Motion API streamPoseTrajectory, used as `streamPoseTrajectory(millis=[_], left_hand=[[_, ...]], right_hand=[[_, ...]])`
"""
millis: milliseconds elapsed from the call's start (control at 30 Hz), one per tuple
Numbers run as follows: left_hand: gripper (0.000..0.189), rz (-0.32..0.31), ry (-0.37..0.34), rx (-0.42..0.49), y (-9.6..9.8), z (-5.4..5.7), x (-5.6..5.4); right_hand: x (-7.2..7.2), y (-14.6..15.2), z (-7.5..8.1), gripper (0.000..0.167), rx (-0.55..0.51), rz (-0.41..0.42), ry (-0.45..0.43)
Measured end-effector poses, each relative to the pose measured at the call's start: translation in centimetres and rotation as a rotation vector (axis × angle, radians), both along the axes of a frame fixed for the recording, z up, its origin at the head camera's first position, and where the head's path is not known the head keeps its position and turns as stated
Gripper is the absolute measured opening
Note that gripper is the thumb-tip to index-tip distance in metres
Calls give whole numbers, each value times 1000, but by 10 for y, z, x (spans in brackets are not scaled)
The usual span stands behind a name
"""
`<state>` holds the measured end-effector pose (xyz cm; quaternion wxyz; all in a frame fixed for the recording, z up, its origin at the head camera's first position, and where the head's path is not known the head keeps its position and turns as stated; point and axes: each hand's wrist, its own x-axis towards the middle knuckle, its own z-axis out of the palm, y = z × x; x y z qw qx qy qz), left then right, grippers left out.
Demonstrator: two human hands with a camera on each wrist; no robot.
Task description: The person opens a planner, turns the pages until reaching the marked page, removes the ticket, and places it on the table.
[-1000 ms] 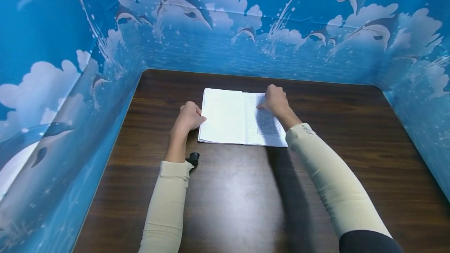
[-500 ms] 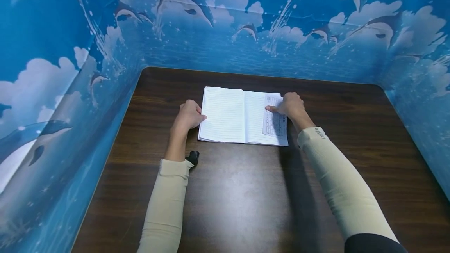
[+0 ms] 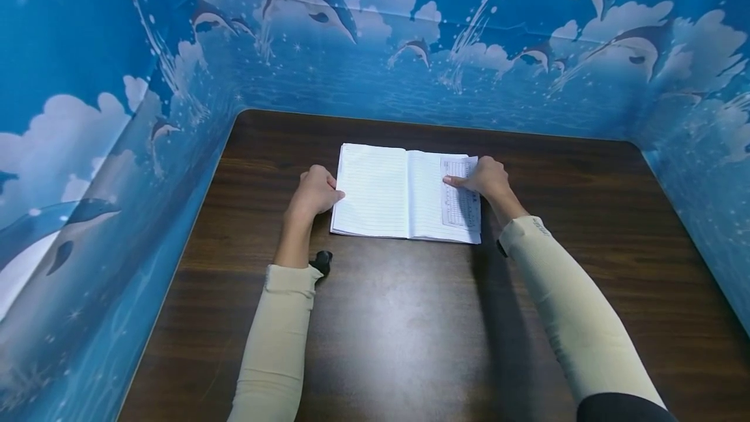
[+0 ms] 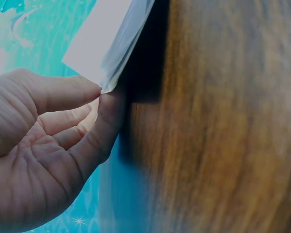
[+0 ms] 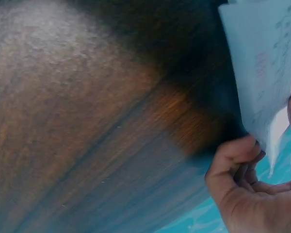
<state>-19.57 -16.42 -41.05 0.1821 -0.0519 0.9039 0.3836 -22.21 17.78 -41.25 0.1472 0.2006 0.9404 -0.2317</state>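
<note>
A notebook (image 3: 373,194) lies spread flat near the far side of the table, with lined white pages. Along its right edge shows a paper strip printed with a table (image 3: 459,210). My left hand (image 3: 315,193) pinches the notebook's left edge; the left wrist view has thumb and index finger meeting at the page corner. My right hand (image 3: 487,180) grips the right edge, its thumb on top of the printed paper. Seen from the right wrist, bent fingers (image 5: 233,160) lie under the paper edge, and printed text shows on the paper's surface.
The dark wood-grain table (image 3: 387,331) extends toward me and to both sides. A blue curtain with dolphins (image 3: 375,83) closes in the back and sides. A small black object (image 3: 321,262) sits at my left wrist.
My right hand has moved right, from over the right page to its outer edge. The printed paper has shifted right, with more lined page showing. My left hand stays at the left edge.
</note>
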Motion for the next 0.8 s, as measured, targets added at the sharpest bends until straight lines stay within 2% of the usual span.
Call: streamPoseTrajectory(millis=[67,200,300,533,800], left_hand=[[16,0,0,-3,0,0,0],[17,1,2,-4,0,0,-1],[18,-3,-4,-7,-1,0,0],[19,-1,-11,-7,0,0,0],[20,1,-17,-5,-1,1,0]], right_hand=[[-1,6,1,79,-70,-18,-17],[-5,20,3,54,-266,-69,-72],[-6,29,2,37,-372,-94,-79],[-3,35,-2,20,-402,-103,-29],[-1,38,-6,19,-388,-77,31]])
